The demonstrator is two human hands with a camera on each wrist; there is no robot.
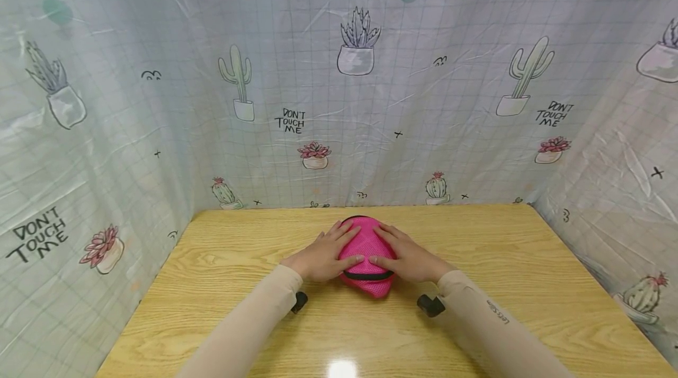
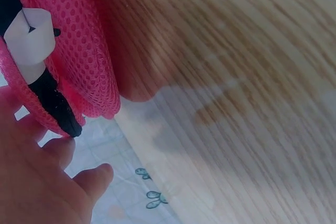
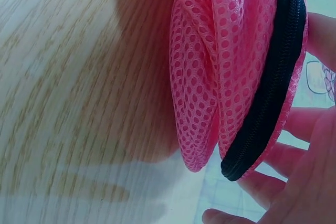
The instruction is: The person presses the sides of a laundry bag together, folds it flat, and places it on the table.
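A pink mesh zip pouch [image 1: 369,242] with a black zip along its edge sits on the wooden table. My left hand [image 1: 324,253] rests on its left side, fingers spread and fairly straight over the top. On the other side my right hand [image 1: 410,254] lies the same way, with the two thumbs pointing at each other near the middle. The left wrist view shows a white tag [image 2: 32,40] by the black zip [image 2: 55,103]. In the right wrist view the fingers [image 3: 294,121] reach behind the zip edge [image 3: 268,98], and the mesh hangs in folds.
The wooden table [image 1: 254,236] reaches back to a curtain [image 1: 286,60] printed with cacti, which also hangs along both sides. Black wrist devices [image 1: 431,305] show beneath both forearms, just over the table.
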